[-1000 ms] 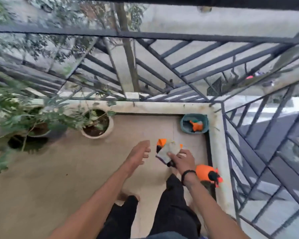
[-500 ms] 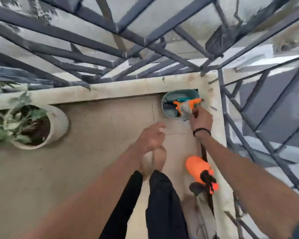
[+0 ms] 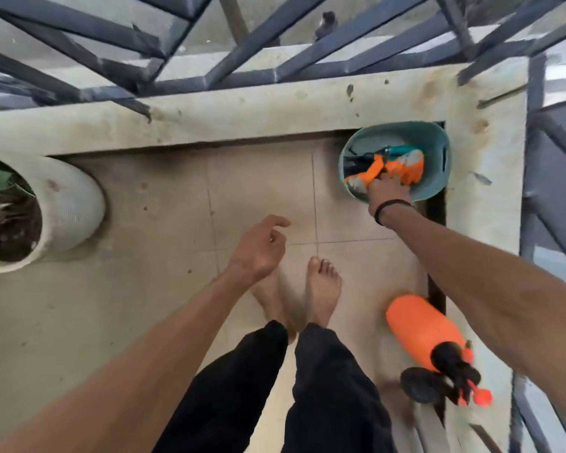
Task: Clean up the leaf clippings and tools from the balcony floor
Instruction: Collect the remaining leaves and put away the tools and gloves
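While the right hand [image 3: 388, 191] pushes soft orange gloves [image 3: 406, 166] into the teal basket [image 3: 438, 184], its grip is hidden. Left hand [image 3: 258, 253] hangs loose, holding nothing. Gloves look light and floppy.

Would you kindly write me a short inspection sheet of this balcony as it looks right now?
Surface: tiled floor, dusty; no leaf clippings seen.
Job's things: teal tub in the corner holds orange gloves and tools; orange sprayer lies on the floor.
Clutter: nothing seen.
Grippers: right hand reaches into the tub, on the gloves; left hand empty, fingers loose.
Cables: nothing seen.
Surroundings: metal railing, plant pot at left.
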Available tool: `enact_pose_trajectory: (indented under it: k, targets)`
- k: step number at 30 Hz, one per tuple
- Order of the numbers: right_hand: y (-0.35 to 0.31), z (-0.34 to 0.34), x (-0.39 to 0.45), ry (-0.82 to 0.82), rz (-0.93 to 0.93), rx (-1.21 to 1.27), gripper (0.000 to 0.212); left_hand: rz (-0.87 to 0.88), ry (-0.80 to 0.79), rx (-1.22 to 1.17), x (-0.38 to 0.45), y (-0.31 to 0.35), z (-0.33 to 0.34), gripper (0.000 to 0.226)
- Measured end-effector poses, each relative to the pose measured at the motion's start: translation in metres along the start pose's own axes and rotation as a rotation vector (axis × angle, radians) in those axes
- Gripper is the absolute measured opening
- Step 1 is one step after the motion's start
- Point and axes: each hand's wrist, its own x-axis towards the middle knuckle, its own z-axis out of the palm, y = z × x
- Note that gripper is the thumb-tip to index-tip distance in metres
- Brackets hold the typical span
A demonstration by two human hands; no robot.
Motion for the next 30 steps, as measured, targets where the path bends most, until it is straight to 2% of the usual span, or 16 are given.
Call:
enact_pose_trajectory:
  k: [3,6,11,13,17,18,24,30]
  targets:
    - [0.0,-0.012,-0.009,-0.08,0.068,0.058,0.076,-0.018,-0.016,0.01,-0.009,0.013,-0.009,0.042]
    - [0.006,-0.028,-0.021,-0.051,0.117,0.185,0.085,-0.017,-0.017,0.023,-0.024,0.035,-0.023,0.044]
    - [0.016,-0.048,-0.044,-0.031,0.1,0.205,0.087,0.003,0.013,0.032,-0.057,0.069,-0.048,0.044]
    - [0.005,-0.076,-0.077,-0.02,0.054,0.118,0.077,0.001,0.0,0.025,-0.078,0.082,-0.059,0.042]
    - [-0.024,-0.136,-0.169,-0.007,-0.111,0.018,0.032,-0.019,-0.004,-0.003,-0.133,0.098,-0.083,0.037]
    - [-0.03,-0.149,-0.192,0.012,-0.148,0.013,0.026,-0.027,0.002,-0.018,-0.15,0.099,-0.089,0.037]
    - [-0.06,-0.216,-0.332,0.103,-0.39,-0.039,0.028,-0.042,0.097,-0.194,-0.281,0.09,-0.13,0.037]
    - [-0.141,-0.253,-0.441,0.18,-0.575,-0.103,0.028,-0.07,0.208,-0.361,-0.396,0.025,-0.169,0.037]
